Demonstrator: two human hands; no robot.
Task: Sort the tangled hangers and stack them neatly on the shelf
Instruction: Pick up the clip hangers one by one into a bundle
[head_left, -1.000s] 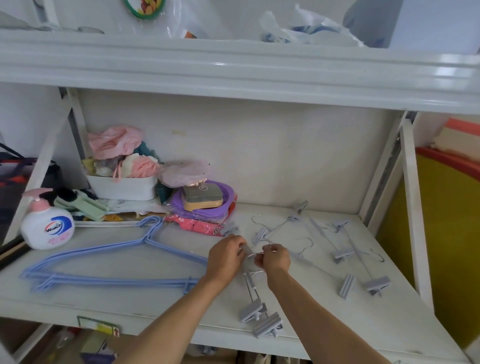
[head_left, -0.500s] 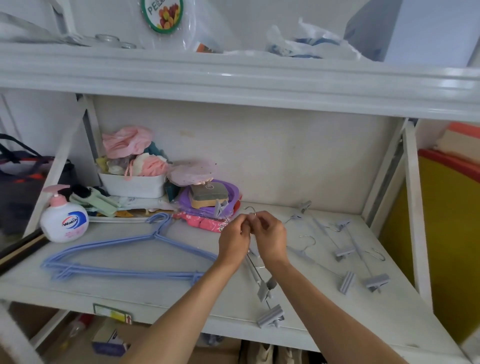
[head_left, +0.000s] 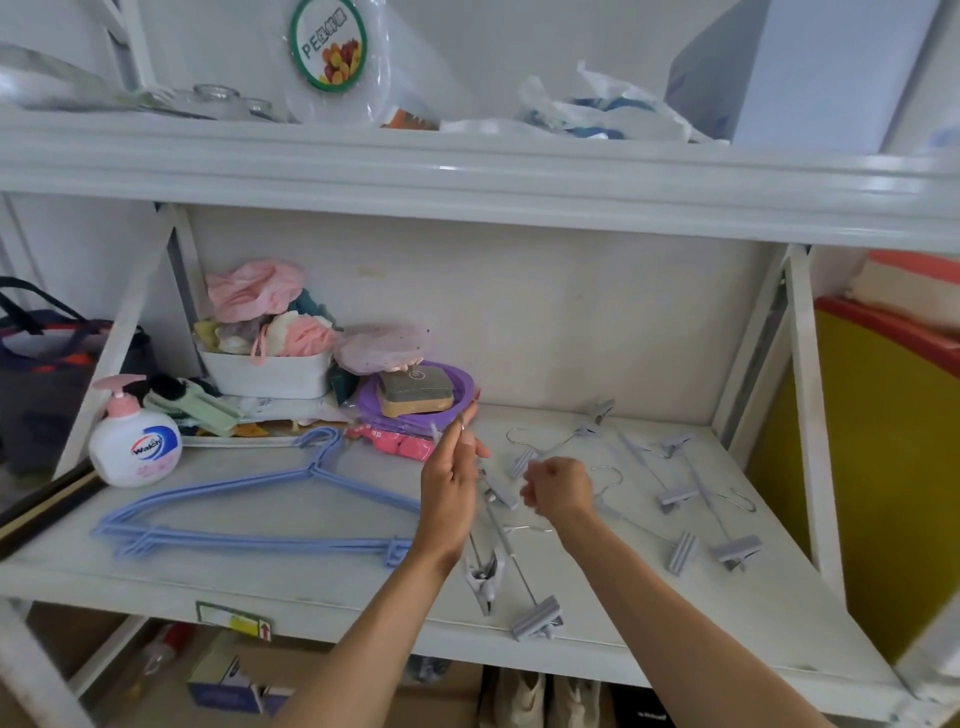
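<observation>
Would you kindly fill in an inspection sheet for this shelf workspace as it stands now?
Surface: white shelf, worn, open space at front left.
Job's things: blue hangers stacked at left; grey clip hangers scattered at right, two crossed beneath the hands.
Clutter: soap bottle, white basket of cloths, purple dish at back left.
Grips: left hand pinches a wire hook; right hand curled, contents unclear.
Cables: nothing seen.
Surroundings: upper shelf with bags; boxes below.
</observation>
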